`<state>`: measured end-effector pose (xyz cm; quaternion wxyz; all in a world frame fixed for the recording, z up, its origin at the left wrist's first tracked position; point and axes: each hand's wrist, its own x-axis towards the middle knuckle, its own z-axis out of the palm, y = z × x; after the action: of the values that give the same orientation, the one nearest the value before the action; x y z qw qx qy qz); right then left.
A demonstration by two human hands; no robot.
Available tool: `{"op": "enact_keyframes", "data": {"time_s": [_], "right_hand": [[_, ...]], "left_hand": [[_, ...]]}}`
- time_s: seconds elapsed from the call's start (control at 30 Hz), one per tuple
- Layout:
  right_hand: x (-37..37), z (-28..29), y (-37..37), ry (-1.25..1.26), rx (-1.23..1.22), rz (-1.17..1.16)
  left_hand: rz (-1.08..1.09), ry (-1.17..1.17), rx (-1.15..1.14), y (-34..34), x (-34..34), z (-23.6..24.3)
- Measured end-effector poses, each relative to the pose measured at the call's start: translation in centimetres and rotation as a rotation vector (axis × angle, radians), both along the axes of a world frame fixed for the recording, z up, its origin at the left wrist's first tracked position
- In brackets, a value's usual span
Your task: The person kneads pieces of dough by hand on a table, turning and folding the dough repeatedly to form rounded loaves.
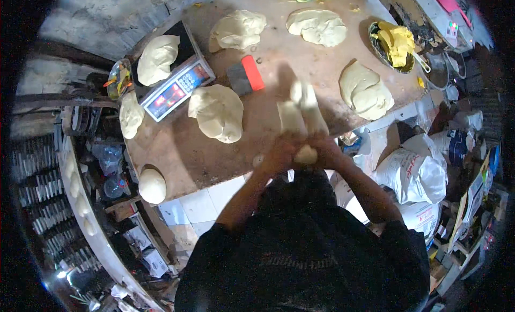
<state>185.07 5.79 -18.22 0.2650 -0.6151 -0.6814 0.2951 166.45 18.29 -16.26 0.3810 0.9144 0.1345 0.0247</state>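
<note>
At the front edge of the wooden table (161, 156), my left hand (285, 147) and my right hand (322, 148) grip the near end of a long, pale piece of dough (292, 116), which stretches away from me in two lobes. Their fingers are curled on it and partly in shadow. A small part of dough shows between the hands. To their left lies a large dough mound (215, 113); to the right, another (366, 91). Beyond the hands rests a scraper (252, 72) with a red handle.
A scale (177, 92) holds dough (156, 60). More dough lies at the back (316, 27) and front left (152, 184). A bowl of yellow fat (396, 44) stands back right. White sacks (410, 178) sit right of the table; a curved board (80, 205) runs along the left.
</note>
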Motion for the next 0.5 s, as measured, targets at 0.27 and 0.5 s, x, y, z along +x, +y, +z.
{"op": "enact_keyframes", "data": {"time_s": [0.27,0.5], "right_hand": [[9.2,-7.3,8.3,0.113,0.087,-0.459],[7.5,-7.4,10.1,0.886,-0.102,-1.054]], "left_hand": [[0.561,0.082,-0.171,9.4,3.3,-9.6],[0.229,-0.079,0.062,18.2,15.9,-6.1]]}}
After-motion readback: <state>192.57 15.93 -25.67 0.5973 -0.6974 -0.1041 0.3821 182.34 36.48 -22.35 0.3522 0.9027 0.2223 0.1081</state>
